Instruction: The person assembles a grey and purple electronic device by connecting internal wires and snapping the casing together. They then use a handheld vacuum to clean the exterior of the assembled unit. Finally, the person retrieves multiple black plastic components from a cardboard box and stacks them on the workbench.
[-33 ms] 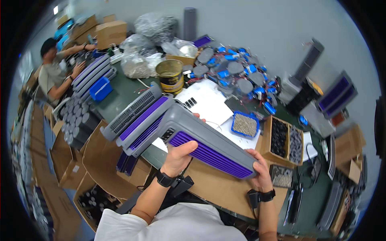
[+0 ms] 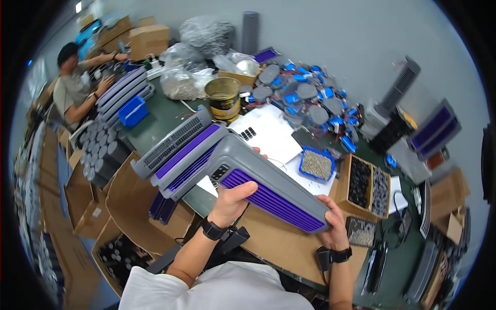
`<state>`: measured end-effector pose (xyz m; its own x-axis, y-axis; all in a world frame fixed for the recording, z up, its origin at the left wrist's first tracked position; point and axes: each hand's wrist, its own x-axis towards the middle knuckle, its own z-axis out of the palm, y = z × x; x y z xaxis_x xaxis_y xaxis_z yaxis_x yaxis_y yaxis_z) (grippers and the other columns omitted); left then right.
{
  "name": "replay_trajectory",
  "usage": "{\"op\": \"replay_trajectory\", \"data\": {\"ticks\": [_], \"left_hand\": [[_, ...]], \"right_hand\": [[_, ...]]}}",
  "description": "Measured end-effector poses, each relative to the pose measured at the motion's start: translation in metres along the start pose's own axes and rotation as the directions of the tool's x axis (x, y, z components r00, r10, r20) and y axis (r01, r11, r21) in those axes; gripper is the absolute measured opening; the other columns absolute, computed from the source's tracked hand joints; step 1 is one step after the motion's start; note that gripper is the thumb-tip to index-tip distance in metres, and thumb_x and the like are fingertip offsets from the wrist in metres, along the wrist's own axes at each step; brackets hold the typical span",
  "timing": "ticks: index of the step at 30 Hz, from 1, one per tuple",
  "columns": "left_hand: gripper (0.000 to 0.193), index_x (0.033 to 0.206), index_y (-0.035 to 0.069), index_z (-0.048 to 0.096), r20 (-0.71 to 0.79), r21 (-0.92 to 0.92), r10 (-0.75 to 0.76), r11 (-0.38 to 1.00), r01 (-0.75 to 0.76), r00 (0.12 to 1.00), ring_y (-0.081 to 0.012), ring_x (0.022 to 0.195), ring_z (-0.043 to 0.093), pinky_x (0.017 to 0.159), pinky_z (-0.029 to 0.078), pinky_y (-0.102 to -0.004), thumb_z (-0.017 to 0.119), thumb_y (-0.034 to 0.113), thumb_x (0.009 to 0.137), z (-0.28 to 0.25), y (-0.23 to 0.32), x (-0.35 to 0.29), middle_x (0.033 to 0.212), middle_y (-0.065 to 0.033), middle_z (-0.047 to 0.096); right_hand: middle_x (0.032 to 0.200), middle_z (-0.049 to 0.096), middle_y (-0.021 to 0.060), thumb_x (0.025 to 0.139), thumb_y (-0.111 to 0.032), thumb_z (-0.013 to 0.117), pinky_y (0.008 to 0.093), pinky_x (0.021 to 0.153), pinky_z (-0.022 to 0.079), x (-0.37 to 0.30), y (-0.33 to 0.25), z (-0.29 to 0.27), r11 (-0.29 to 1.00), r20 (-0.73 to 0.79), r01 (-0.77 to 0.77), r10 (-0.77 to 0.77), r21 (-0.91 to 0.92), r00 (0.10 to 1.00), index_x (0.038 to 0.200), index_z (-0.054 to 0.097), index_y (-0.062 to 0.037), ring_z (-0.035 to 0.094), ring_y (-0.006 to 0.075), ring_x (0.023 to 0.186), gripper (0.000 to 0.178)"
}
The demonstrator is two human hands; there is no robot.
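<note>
A long grey housing with a purple slatted grille [image 2: 276, 194] slants across the middle, held above the cardboard-covered bench. My left hand [image 2: 232, 202] grips its upper left part, thumb lying on the slats near a small panel of black openings. At the lower right end, the fingers of my right hand [image 2: 335, 222] wrap around the edge. Some left fingertips peek out beyond the far side; the underside is hidden. Just left of it, more grey and purple housings [image 2: 178, 155] lie side by side, partly covered by the held one.
Cardboard [image 2: 287, 250] covers the near bench. Beyond are a blue tray of small metal parts [image 2: 316, 164], a divided wooden box [image 2: 343, 181], a tin bucket [image 2: 223, 98] and piled blue-wrapped parts [image 2: 307, 93]. Open cartons [image 2: 132, 194] stand left. A co-worker [image 2: 75, 93] sits far left.
The view has shifted slightly, so the background sits a little lower and further right. Both hands keep the same hold on the housing.
</note>
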<state>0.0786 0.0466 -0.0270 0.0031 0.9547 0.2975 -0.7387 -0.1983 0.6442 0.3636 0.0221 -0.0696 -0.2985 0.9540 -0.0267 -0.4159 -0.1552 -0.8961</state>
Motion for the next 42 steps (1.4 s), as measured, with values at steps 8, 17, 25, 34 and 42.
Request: {"op": "replay_trajectory", "data": {"ticks": [8, 17, 25, 34, 42], "left_hand": [[0.078, 0.143, 0.006, 0.036, -0.043, 0.132, -0.047, 0.99, 0.053, 0.998, -0.0325, 0.13, 0.047, 0.107, 0.044, -0.0466, 0.074, 0.013, 0.075, -0.001, -0.009, -0.002, 0.138, -0.0141, 0.046], [0.076, 0.14, 0.005, 0.039, -0.058, 0.153, -0.039, 0.987, 0.047, 0.998, -0.0301, 0.128, 0.049, 0.105, 0.045, -0.0453, 0.077, 0.013, 0.074, -0.002, -0.013, 0.0, 0.137, -0.0138, 0.047], [0.076, 0.139, 0.004, 0.042, -0.06, 0.169, -0.055, 0.984, 0.065, 0.997, -0.0269, 0.122, 0.054, 0.101, 0.049, -0.0437, 0.078, 0.016, 0.073, -0.003, -0.014, 0.001, 0.135, -0.0142, 0.05], [0.075, 0.139, 0.003, 0.042, -0.048, 0.161, -0.067, 0.984, 0.074, 0.997, -0.0271, 0.124, 0.052, 0.102, 0.048, -0.0442, 0.078, 0.017, 0.074, -0.008, -0.015, 0.001, 0.136, -0.0135, 0.049], [0.075, 0.14, 0.005, 0.042, -0.065, 0.154, -0.044, 0.987, 0.053, 0.997, -0.0283, 0.126, 0.05, 0.104, 0.047, -0.0454, 0.077, 0.014, 0.075, -0.004, -0.015, 0.002, 0.137, -0.0132, 0.049]], "right_hand": [[0.128, 0.053, 0.0162, 0.085, -0.026, 0.067, 0.0348, 0.103, 0.043, -0.002, 0.01, -0.014, 0.994, 0.008, -0.071, 0.071, 0.081, 0.997, 0.132, 0.044, 0.004, 0.054, 0.0236, 0.118, 0.061], [0.129, 0.054, 0.0154, 0.087, -0.032, 0.069, 0.0368, 0.101, 0.046, -0.003, 0.013, -0.017, 0.997, 0.01, -0.047, 0.046, 0.067, 0.999, 0.135, 0.042, 0.0018, 0.056, 0.0248, 0.118, 0.066], [0.13, 0.053, 0.0157, 0.087, -0.036, 0.07, 0.0369, 0.102, 0.045, -0.003, 0.016, -0.019, 0.997, 0.008, -0.035, 0.035, 0.062, 0.999, 0.137, 0.04, 0.0027, 0.055, 0.0244, 0.119, 0.069], [0.13, 0.054, 0.0168, 0.087, -0.036, 0.07, 0.0366, 0.102, 0.046, -0.003, 0.016, -0.018, 0.999, -0.009, -0.027, 0.028, 0.045, 1.0, 0.136, 0.041, 0.0032, 0.056, 0.0249, 0.117, 0.069], [0.13, 0.054, 0.0169, 0.087, -0.037, 0.069, 0.0363, 0.102, 0.045, -0.003, 0.015, -0.018, 0.998, -0.004, -0.037, 0.037, 0.053, 0.999, 0.136, 0.041, 0.0034, 0.056, 0.0246, 0.118, 0.069]]}}
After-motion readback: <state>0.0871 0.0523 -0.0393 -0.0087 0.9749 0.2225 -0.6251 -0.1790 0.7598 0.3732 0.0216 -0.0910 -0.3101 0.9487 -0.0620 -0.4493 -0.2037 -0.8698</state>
